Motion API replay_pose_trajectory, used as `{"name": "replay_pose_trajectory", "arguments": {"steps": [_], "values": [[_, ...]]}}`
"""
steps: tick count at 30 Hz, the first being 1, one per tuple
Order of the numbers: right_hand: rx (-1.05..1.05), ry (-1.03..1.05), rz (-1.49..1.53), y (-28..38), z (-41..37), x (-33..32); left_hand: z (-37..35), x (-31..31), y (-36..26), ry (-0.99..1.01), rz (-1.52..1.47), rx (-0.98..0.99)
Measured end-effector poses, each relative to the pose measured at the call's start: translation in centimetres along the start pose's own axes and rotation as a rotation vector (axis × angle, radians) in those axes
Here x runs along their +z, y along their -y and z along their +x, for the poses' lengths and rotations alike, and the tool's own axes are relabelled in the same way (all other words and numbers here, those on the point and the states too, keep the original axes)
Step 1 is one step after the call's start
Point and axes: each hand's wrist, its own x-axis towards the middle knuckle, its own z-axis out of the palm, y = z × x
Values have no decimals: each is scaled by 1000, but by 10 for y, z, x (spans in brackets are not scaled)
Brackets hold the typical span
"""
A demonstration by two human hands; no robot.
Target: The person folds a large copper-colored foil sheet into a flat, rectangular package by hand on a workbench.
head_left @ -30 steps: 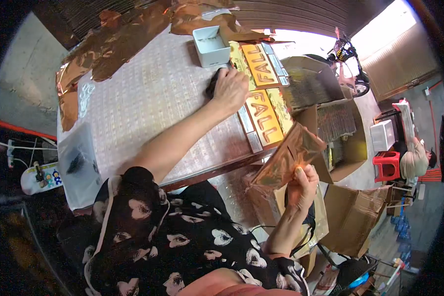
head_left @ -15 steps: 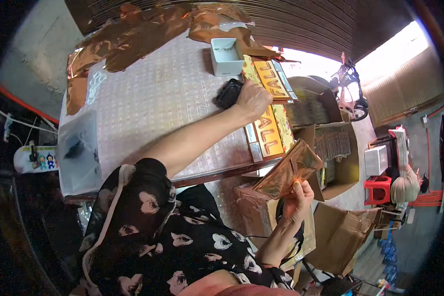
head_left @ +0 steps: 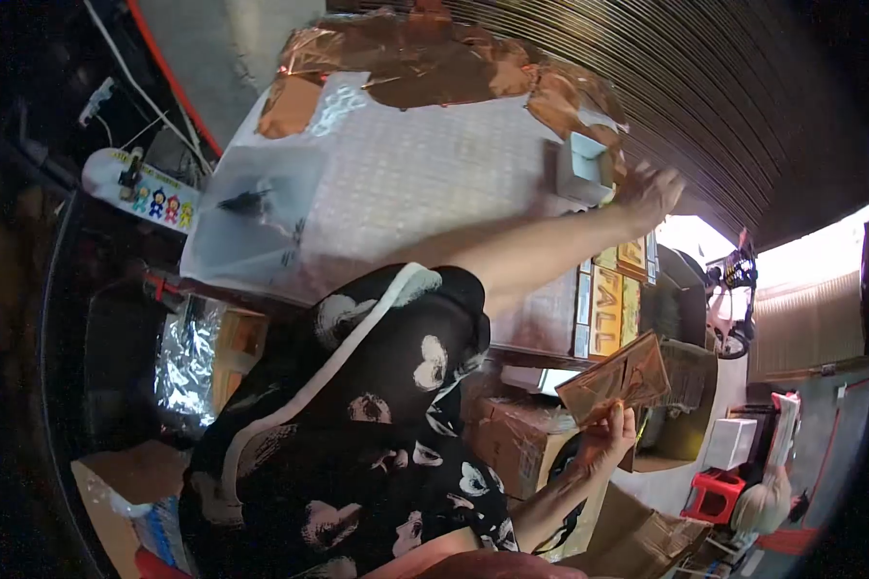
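Observation:
My left hand (head_left: 652,200) reaches over the far right edge of the table, beside a small white box (head_left: 586,172). Its fingers are stretched apart, a little blurred, with nothing visible in them. My right hand (head_left: 606,446) pinches a flat translucent copper-coloured film piece (head_left: 616,384) between thumb and fingers, held up off the table's near right side. Packs printed with "FALL" in orange letters (head_left: 606,314) lie along the table's right edge, partly covered by my left forearm.
Crumpled copper foil (head_left: 434,63) covers the far end of the table (head_left: 425,169). A clear plastic sheet (head_left: 251,217) lies at the left. Cardboard boxes (head_left: 690,434) stand at the right, by a red stool (head_left: 713,497). A person (head_left: 768,502) is further off.
My left hand has left the FALL packs and the black object and moved to the far side of the white box, opening. My right hand still holds the film. The view has turned.

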Motion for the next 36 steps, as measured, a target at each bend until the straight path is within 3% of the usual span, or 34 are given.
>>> {"name": "replay_pose_trajectory", "arguments": {"steps": [2, 4, 6, 9, 12, 14, 16, 20, 24, 25, 27, 31, 36], "values": [[11, -3, 23, -5, 0, -4, 41, -54, -8, 213, -132, -248], [29, 25, 0, -8, 2, 0, 65, -96, 6, 122, -123, -207], [48, 37, -24, -9, 1, 16, 75, -152, 22, 190, -351, -373], [114, 103, -92, -3, 0, 56, 40, -247, 76, 291, -169, -263], [170, 258, -149, -17, 9, 78, -11, -345, 114, 719, -14, -356], [228, 226, -107, -25, 12, 116, -72, -362, 154, 744, 10, -396], [273, 407, -59, -41, 19, 137, -112, -382, 160, 725, 11, -549], [425, 457, -137, -68, 40, 184, -160, -407, 147, 587, 70, -631], [635, 503, -220, -90, 74, 201, -193, -442, 93, 790, 341, -353], [678, 459, -69, -96, 78, 206, -204, -445, 81, 830, 416, -270], [776, 351, 124, -108, 94, 198, -213, -444, 72, 850, 372, -337], [803, 476, 256, -111, 96, 212, -220, -422, 51, 828, 458, -412], [797, 471, 217, -113, 102, 224, -211, -431, 53, 726, 432, -416]]}}
